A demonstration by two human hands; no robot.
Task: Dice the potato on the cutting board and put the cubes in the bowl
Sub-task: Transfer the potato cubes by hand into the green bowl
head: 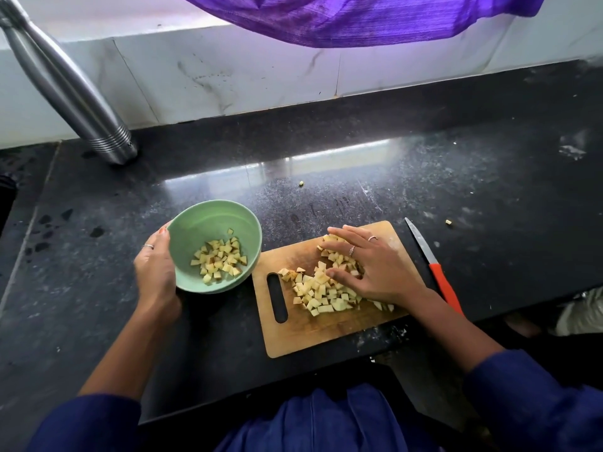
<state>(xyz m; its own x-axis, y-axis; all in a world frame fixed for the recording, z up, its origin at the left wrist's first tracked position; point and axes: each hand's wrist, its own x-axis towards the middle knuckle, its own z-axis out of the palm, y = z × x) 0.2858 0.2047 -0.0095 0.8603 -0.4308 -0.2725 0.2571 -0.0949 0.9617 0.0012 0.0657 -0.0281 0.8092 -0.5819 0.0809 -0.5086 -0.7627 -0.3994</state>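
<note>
The dicing looks done and the transfer is under way; the rectangular wooden cutting board (326, 331) carries a loose heap of pale potato cubes (321, 293), and some already lie in the round pale-green bowl (213, 220) just left of the board; the left hand (156, 272) grips the bowl's far-left rim, tilting it toward the board; the right hand (375, 269) rests flat, fingers spread, on the heap; the orange-handled knife (434, 272) lies just right of the board; next, probably, the cubes need sweeping leftward over the board's edge into the bowl.
</note>
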